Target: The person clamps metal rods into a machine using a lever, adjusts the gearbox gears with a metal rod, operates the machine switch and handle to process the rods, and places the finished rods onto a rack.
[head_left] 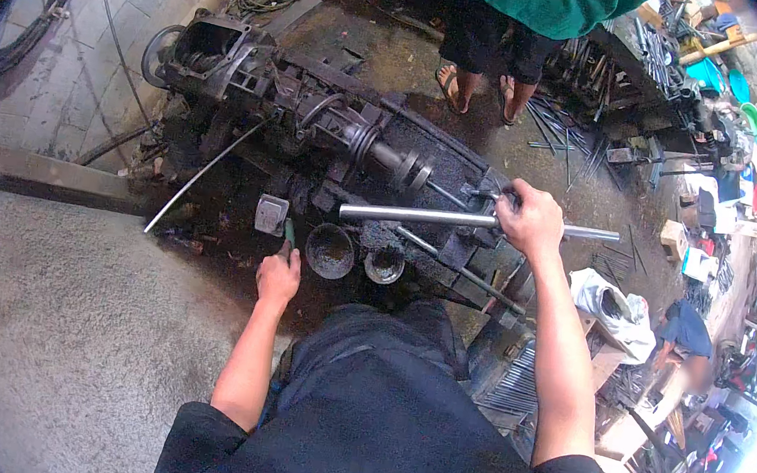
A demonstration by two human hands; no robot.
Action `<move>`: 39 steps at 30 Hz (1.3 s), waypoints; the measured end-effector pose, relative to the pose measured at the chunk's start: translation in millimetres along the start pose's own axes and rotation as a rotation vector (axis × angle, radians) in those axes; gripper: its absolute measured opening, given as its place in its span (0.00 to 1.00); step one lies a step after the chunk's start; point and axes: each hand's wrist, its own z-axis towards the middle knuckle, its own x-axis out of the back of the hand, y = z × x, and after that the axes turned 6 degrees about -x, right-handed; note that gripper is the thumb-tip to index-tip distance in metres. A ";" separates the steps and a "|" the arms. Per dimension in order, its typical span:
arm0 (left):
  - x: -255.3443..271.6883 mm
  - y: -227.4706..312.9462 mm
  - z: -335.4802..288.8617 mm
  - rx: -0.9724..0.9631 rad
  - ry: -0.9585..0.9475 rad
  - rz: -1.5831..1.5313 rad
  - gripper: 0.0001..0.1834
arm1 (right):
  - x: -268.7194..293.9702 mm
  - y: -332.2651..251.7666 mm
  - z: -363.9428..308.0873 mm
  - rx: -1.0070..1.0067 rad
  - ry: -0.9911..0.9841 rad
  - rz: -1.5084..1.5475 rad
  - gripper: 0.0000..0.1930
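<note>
My right hand [531, 221] is closed around a long, shiny metal rod [419, 216], held level above a dark, greasy lathe-like machine [335, 127]. The rod sticks out on both sides of my fist, with the longer part to the left. My left hand [278, 277] is closed on a green handle [290, 233] beside a small grey box [271, 215] at the machine's near side. Whether the handle is joined to that box I cannot tell. Two round bowls, a larger one [330, 251] and a smaller one [384, 265], sit to the right of my left hand.
A thin pale rod [201, 179] slants out from the machine at left. Across from me stands a person in a green top [558, 3]. Loose rods [557, 131] lie on the floor beyond. A white sack [613, 313] is by my right arm; another person [688, 331] crouches farther right.
</note>
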 end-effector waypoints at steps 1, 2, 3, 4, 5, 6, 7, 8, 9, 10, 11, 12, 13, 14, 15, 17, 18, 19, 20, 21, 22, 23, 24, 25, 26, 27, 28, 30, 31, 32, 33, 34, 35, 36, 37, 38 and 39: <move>-2.7 -5.8 -0.3 -0.005 -0.011 -0.013 0.24 | -2.3 0.2 0.0 0.016 0.033 0.004 0.16; -5.2 -10.0 -1.4 -0.011 -0.023 -0.026 0.24 | -3.7 0.2 -0.1 0.031 0.065 0.008 0.16; -4.3 -7.1 -2.3 -0.009 -0.025 -0.028 0.24 | -3.7 0.3 0.1 0.031 0.063 0.006 0.16; -3.5 -4.3 -3.9 -0.002 -0.026 -0.051 0.24 | -3.3 -0.3 -0.2 0.028 0.058 0.017 0.16; -3.0 -1.0 -5.5 0.006 -0.028 -0.073 0.24 | -3.5 -0.5 -0.5 0.025 0.053 0.028 0.15; -2.9 2.1 -6.9 0.006 -0.030 -0.074 0.24 | -3.1 0.0 -0.7 0.024 0.052 0.027 0.15; -3.4 5.0 -8.8 0.015 -0.010 -0.054 0.24 | -3.0 0.9 -1.0 0.035 0.068 0.027 0.15; -4.5 7.1 -9.4 0.025 0.011 -0.033 0.24 | -2.8 1.6 -0.5 0.045 0.083 0.028 0.15; -6.0 5.9 -10.0 0.029 0.007 -0.032 0.24 | -2.7 0.8 -0.2 0.046 0.078 0.029 0.15; -7.9 3.7 -10.2 0.020 0.041 -0.036 0.23 | -1.8 -0.5 0.2 0.035 0.073 0.019 0.15; -9.6 2.2 -10.8 0.012 0.075 -0.040 0.23 | -1.9 -1.5 0.6 0.025 0.067 0.010 0.14; -9.7 4.4 -11.7 0.015 0.071 -0.041 0.23 | -3.0 -0.9 1.2 0.026 0.063 0.007 0.14; -8.9 6.8 -13.0 0.016 0.103 -0.039 0.22 | -4.0 -0.4 1.7 0.041 0.081 0.015 0.14; -9.3 8.7 -14.0 0.017 0.136 -0.037 0.22 | -5.0 0.2 2.3 0.056 0.098 0.024 0.14; -10.4 8.3 -16.1 0.024 0.135 -0.039 0.22 | -6.4 1.3 2.4 0.062 0.093 0.021 0.14; -12.1 5.6 -19.1 0.019 0.191 -0.048 0.21 | -10.7 4.5 2.5 0.108 0.142 0.063 0.13; -12.1 6.1 -20.3 0.028 0.194 -0.050 0.21 | -10.8 3.9 2.5 0.116 0.139 0.063 0.13; -11.8 6.9 -21.5 0.028 0.204 -0.050 0.20 | -10.6 3.5 1.6 0.123 0.142 0.061 0.13; -11.7 7.5 -22.8 0.027 0.214 -0.049 0.19 | -10.4 3.2 0.5 0.130 0.145 0.059 0.13; -14.0 5.9 -23.2 0.035 0.222 -0.051 0.19 | -10.9 2.8 0.2 0.141 0.145 0.060 0.13; -17.9 2.8 -23.2 -0.012 0.272 -0.041 0.18 | -12.2 2.8 -0.3 0.163 0.173 0.065 0.12; -20.2 -0.1 -23.4 -0.060 0.323 -0.030 0.18 | -13.5 2.9 -0.4 0.185 0.201 0.070 0.11; -20.7 -1.1 -23.2 -0.052 0.330 -0.032 0.18 | -15.3 4.4 -0.5 0.195 0.202 0.071 0.11; -20.9 -2.4 -22.1 -0.051 0.316 -0.038 0.17 | -17.0 5.8 -0.5 0.215 0.234 0.077 0.11; -21.8 -2.8 -21.6 -0.051 0.302 -0.044 0.16 | -17.6 6.8 -0.6 0.234 0.267 0.084 0.11; -21.7 -1.8 -21.3 -0.046 0.309 -0.043 0.16 | -17.8 6.5 -1.4 0.242 0.269 0.087 0.11; -21.3 -0.7 -21.2 -0.038 0.280 -0.005 0.16 | -18.0 5.8 -2.4 0.243 0.293 0.091 0.10; -21.3 1.5 -22.6 -0.030 0.259 0.036 0.16 | -18.9 6.6 -3.6 0.247 0.324 0.101 0.09; -23.5 2.2 -24.4 -0.029 0.260 0.057 0.15 | -21.6 8.7 -3.6 0.268 0.370 0.103 0.08; -26.2 2.4 -26.1 -0.030 0.261 0.078 0.15 | -23.7 10.6 -3.7 0.288 0.417 0.104 0.07; -30.1 1.5 -25.5 -0.036 0.267 0.078 0.15 | -24.8 11.5 -3.5 0.287 0.426 0.105 0.07; -36.5 -1.6 -27.4 -0.042 0.188 0.206 0.15 | -25.6 12.1 -4.1 0.302 0.448 0.118 0.07; -43.7 -4.0 -28.2 -0.048 0.108 0.333 0.15 | -25.6 12.6 -4.6 0.317 0.471 0.128 0.06; -55.2 -13.1 -29.1 -0.051 0.114 0.332 0.15 | -25.2 9.8 -6.2 0.317 0.477 0.128 0.06; -68.0 -28.1 -28.2 -0.105 0.141 0.344 0.14 | -25.1 2.5 -7.1 0.321 0.517 0.147 0.06; -79.7 -41.7 -26.0 -0.159 0.166 0.355 0.14 | -24.9 -3.9 -8.5 0.324 0.557 0.165 0.06; -87.9 -53.1 -22.6 -0.184 0.057 0.487 0.13 | -27.4 -8.9 -11.3 0.319 0.443 0.104 0.06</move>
